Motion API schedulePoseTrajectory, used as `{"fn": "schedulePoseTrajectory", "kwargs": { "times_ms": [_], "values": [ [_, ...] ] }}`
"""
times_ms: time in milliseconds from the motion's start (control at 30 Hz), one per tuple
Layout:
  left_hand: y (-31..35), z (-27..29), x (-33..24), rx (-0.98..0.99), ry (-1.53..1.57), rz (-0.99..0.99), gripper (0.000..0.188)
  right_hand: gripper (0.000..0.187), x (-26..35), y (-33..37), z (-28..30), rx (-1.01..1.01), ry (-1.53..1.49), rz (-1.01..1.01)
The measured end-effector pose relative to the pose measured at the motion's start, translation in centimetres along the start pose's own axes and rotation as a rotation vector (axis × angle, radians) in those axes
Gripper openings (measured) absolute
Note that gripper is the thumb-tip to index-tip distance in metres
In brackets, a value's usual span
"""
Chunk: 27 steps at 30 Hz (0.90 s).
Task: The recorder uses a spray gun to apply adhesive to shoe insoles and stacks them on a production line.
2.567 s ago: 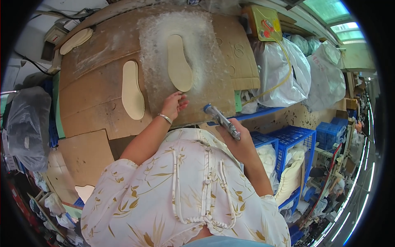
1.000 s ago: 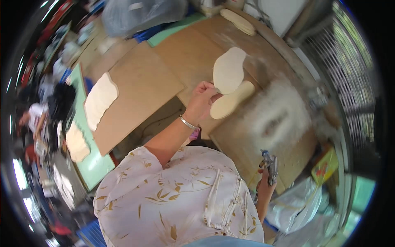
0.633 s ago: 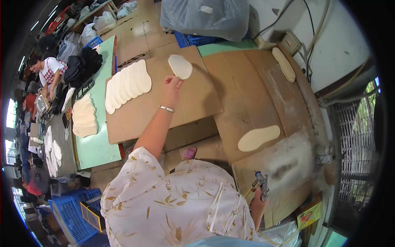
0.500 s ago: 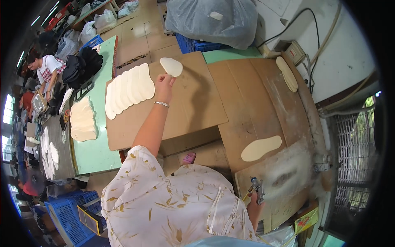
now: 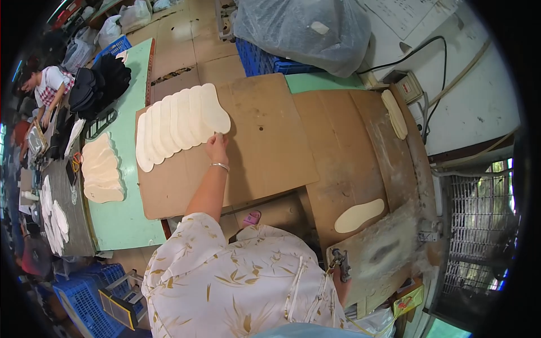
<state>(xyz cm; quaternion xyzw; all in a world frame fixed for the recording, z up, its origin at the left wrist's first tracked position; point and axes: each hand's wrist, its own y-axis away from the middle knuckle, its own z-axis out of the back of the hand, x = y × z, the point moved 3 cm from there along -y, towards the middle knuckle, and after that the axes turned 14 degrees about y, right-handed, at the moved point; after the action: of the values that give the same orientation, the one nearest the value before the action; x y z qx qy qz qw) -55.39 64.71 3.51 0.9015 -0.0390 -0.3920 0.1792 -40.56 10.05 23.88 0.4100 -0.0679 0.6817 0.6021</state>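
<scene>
The left hand [image 5: 217, 147] rests loosely closed on the end insole [image 5: 214, 110] of the overlapping row, seemingly laying it down. The right hand [image 5: 342, 277] grips a spray gun [image 5: 340, 262]; next, fetching the lone insole [image 5: 359, 216] beside it.

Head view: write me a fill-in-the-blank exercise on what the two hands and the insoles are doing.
1. The left hand touches the end of an overlapping row of pale insoles lying on a sheet of ____.
2. The right hand holds a metal ____ gun.
3. A single insole lies on the brown board to the person's ____.
4. The left wrist wears a thin ____.

Missing words: cardboard; spray; right; bracelet
</scene>
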Motion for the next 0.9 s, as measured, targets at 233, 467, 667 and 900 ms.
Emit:
{"fn": "schedulePoseTrajectory", "kwargs": {
  "times_ms": [233, 467, 667, 900],
  "values": [
    [1.8, 1.6, 0.5, -0.152, -0.061, 0.054, 0.024, 0.027, 0.1, 0.5, 0.3, 0.014, 0.090, 0.001],
    [5.9, 2.1, 1.7, 0.010, -0.127, 0.026, 0.038, 0.021, -0.7, 1.4, 1.6, -0.146, 0.069, -0.153],
    [19.4, -2.6, 11.9, 0.847, -0.883, 0.316, 0.035, 0.023, -4.7, 1.0, 3.2, -0.193, -0.016, -0.234],
    [36.0, -8.5, 22.3, 1.282, -1.211, 0.125, 0.045, 0.024, -7.9, 2.8, 6.4, -0.364, -0.141, -0.133]
  ]
}}
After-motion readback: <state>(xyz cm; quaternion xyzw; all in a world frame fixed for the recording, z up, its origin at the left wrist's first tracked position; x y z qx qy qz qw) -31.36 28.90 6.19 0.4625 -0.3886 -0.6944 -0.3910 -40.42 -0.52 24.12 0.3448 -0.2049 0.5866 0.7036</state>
